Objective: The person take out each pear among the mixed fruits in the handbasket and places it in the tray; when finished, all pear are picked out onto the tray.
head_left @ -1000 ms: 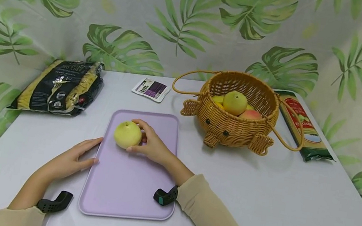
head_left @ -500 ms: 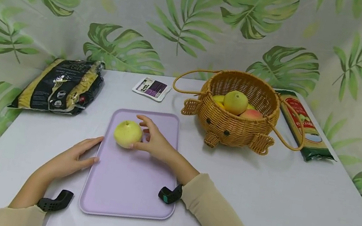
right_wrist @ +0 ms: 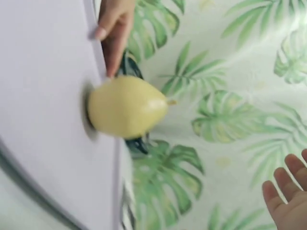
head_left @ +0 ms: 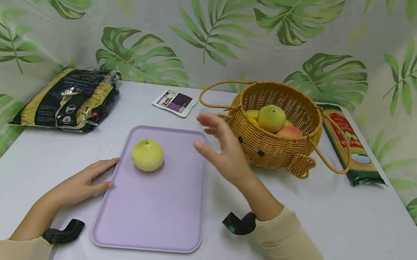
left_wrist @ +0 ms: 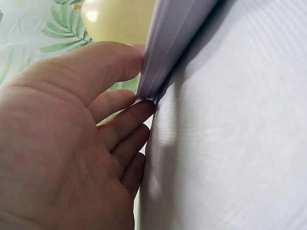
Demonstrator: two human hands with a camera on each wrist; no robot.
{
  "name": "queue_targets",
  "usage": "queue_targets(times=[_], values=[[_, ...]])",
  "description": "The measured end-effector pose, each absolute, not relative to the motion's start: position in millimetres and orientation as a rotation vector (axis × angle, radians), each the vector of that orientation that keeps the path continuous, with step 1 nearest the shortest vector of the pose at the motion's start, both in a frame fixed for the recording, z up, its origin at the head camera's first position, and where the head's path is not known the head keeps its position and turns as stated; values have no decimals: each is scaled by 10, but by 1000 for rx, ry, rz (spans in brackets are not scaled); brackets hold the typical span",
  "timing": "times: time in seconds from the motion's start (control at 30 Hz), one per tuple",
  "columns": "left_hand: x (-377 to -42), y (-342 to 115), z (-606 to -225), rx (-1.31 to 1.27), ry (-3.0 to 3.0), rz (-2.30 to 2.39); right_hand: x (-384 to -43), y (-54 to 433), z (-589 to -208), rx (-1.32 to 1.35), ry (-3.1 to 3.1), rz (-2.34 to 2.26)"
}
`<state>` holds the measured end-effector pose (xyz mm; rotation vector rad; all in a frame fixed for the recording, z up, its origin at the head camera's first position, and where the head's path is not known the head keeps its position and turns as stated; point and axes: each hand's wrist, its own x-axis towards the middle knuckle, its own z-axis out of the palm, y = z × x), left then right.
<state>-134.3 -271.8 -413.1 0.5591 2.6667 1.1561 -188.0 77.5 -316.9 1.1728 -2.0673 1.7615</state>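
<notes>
A pale yellow pear (head_left: pixel 147 155) with a short stem stands on the far left part of a lilac tray (head_left: pixel 154 212). My left hand (head_left: pixel 79 184) rests at the tray's left edge, thumb and fingertips touching the rim; the left wrist view shows those fingers (left_wrist: pixel 124 120) against the tray's side. In the air right of the tray, my right hand (head_left: pixel 227 153) has its fingers loosely bent and holds nothing. It overlaps the front of a wicker basket (head_left: pixel 270 151) with an animal face. In the right wrist view the pear (right_wrist: pixel 127 106) stands well apart from that hand.
The basket holds a greenish pear (head_left: pixel 272 118), a reddish peach (head_left: pixel 290 131) and yellow fruit. A penne bag (head_left: pixel 70 99) lies at the back left, a small white and purple packet (head_left: pixel 174 103) behind the tray, and a green and red packet (head_left: pixel 353 146) right of the basket.
My right hand has let go of the pear and moved up and right, off the tray towards the basket. The pear stays on the tray. My left hand has not moved.
</notes>
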Motion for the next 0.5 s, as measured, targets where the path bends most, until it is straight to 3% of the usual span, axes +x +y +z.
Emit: queue_targets(times=[0.27, 0.5], values=[[-1337, -2712, -4121, 553, 2667, 1151, -1993, 1400, -2816, 1051, -2037, 1570], [-1332, -2706, -4119, 550, 2680, 1138, -2092, 1761, -2491, 787, -2215, 1442]])
